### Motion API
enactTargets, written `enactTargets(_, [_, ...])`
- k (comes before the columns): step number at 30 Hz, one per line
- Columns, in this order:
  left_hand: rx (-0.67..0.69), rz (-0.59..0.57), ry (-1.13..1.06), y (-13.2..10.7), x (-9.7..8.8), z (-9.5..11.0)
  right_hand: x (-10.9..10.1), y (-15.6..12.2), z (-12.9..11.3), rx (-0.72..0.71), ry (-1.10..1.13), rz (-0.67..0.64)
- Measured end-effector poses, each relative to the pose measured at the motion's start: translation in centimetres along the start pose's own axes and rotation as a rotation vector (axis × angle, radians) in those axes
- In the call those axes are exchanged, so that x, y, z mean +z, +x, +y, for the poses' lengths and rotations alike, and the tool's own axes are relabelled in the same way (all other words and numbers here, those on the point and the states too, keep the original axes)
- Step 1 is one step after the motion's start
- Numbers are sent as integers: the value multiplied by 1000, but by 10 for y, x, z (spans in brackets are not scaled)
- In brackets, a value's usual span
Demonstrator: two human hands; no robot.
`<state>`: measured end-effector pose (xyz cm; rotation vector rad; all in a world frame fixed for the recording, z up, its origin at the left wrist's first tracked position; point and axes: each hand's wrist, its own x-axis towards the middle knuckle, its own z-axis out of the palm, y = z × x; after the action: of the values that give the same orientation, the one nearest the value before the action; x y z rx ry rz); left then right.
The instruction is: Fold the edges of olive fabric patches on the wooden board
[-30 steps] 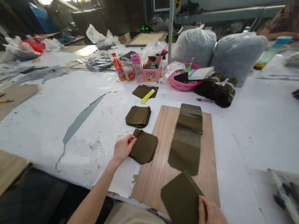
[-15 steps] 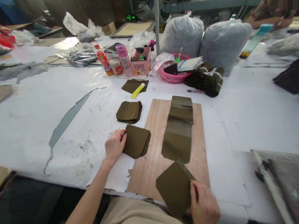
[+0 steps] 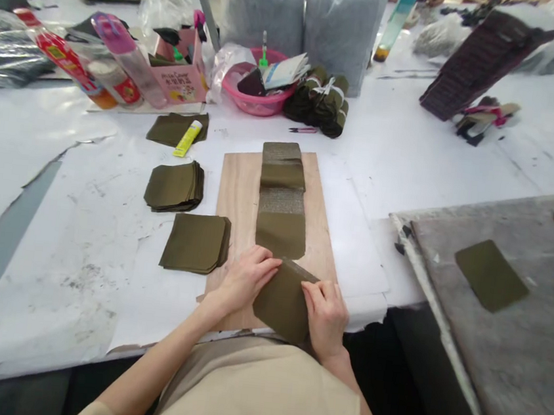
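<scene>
An olive fabric piece (image 3: pixel 284 304) with a greyish strip along its top edge is held at the near end of a wooden board (image 3: pixel 239 190). My left hand (image 3: pixel 250 277) pinches its upper left corner, and my right hand (image 3: pixel 326 315) pinches the upper right edge. Just beyond, overlapping olive pieces (image 3: pixel 282 231) lie in a column on the board, with grey strips showing between them. Left of the board sits a stack of olive fabric pieces (image 3: pixel 194 243). Behind it are a second stack (image 3: pixel 173 185) and a third pile (image 3: pixel 166 128) with a yellow tube (image 3: pixel 188 139) on top.
Toward the back stand a pink basin (image 3: pixel 258 103), a pink box (image 3: pixel 184 82), bottles (image 3: pixel 68 57) and two large filled plastic bags (image 3: pixel 260 11). Tied dark bundles (image 3: pixel 330 101) lie beside the basin. A grey padded surface (image 3: pixel 483 361) at right carries an olive piece (image 3: pixel 491 275).
My left hand has left the nearest stack and now grips the fabric piece along with my right hand. The view has swung to the right, bringing the grey surface further in.
</scene>
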<state>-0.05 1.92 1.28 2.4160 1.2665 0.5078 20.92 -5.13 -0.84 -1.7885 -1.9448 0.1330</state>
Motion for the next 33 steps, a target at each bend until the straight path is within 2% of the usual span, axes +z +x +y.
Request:
enactTargets(3, [37,-74,64,11,9,10,0,-1,-2,35,32,1])
enactTargets(8, [30,-107,90,14,8,8,-1,-4,-1,147,192,44])
enactTargets(13, [28,-133,82,15,9,6,-8,3,13,311,483,108])
enactTargets(16, [31,-130,63,16,9,5,-14,8,22,439,533,194])
enactTargets(18, [33,-131,55,17,9,4,-17,11,22,403,491,173])
enactTargets(23, [26,-140,51,18,7,4,-9,18,-3,82,182,-82])
enactTargets(27, [31,-157,56,21,7,3,3,24,-15,47,18,-123])
enactTargets(33, [15,-177,28,25,5,2,6,26,-15,33,7,-121])
